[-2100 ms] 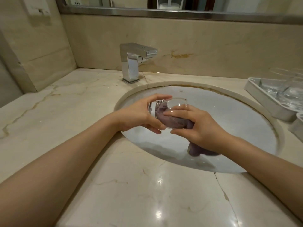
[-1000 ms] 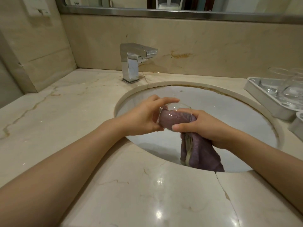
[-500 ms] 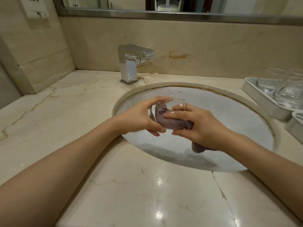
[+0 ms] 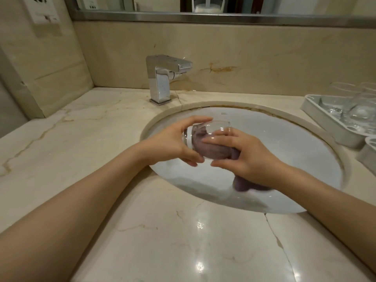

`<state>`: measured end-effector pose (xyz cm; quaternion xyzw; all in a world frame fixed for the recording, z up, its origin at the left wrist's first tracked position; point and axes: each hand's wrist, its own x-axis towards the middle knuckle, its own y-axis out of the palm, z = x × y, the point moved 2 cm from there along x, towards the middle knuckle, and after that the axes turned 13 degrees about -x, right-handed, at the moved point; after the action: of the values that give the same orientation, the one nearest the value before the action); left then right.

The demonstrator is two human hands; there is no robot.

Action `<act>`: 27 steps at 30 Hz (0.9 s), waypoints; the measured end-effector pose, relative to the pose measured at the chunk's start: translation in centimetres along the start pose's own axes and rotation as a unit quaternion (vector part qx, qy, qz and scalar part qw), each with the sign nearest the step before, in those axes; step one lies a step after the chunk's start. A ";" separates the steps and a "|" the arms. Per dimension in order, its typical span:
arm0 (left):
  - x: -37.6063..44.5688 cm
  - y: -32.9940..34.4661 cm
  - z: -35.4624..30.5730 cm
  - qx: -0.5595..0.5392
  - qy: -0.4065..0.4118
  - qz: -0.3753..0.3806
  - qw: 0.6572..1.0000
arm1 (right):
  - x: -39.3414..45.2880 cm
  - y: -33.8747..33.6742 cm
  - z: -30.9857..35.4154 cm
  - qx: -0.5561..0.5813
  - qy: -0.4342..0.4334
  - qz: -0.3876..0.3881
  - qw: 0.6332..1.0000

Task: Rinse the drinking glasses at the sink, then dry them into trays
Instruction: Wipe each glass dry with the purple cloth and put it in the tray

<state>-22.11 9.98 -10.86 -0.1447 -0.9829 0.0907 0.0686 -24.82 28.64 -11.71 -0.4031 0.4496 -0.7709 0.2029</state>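
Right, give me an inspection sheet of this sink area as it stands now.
Surface: beige marble counter, cracked near the white sink.
Job's things: glass held sideways over the sink, purple cloth stuffed inside; tray at right holds clear glasses.
Clutter: second tray's corner at right edge.
Hands: left hand grips the glass; right hand grips the cloth.
Cables: nothing seen.
Surroundings: chrome faucet, not running; wall socket; mirror frame.

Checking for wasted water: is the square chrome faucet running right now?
No, no stream falls from the square chrome faucet into the white oval sink.
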 end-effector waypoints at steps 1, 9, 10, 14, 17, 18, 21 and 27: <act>-0.1 0.1 0.1 -0.048 -0.031 0.012 0.998 | 0.0 0.1 -0.2 -0.092 -0.055 -0.008 0.994; 0.2 0.8 0.5 0.034 0.029 -0.013 0.999 | 0.0 0.1 -0.4 -0.014 0.016 0.014 1.000; 0.2 0.8 0.6 0.097 0.057 -0.017 0.994 | 0.1 0.0 -0.3 0.056 0.058 0.036 0.996; 0.2 0.5 0.9 0.310 0.154 -0.009 0.938 | 0.3 0.1 -0.1 0.358 0.169 0.142 0.907; 0.2 0.4 0.6 0.298 0.181 -0.029 0.937 | 0.4 -0.2 0.0 0.373 0.172 0.133 0.902; 0.2 0.4 0.4 0.276 0.170 -0.036 0.945 | 0.4 -0.2 0.0 0.363 0.164 0.117 0.910; 0.1 0.3 0.1 0.123 0.061 -0.015 0.990 | -0.1 0.0 0.1 0.167 0.093 0.060 0.980; 0.1 0.4 0.5 -0.062 -0.043 0.015 0.997 | 0.0 0.2 -0.3 -0.171 -0.079 0.003 0.982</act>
<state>-22.15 10.27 -11.41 -0.1589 -0.9865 0.0371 0.0155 -25.06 28.75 -11.94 -0.4902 0.5588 -0.6474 0.1681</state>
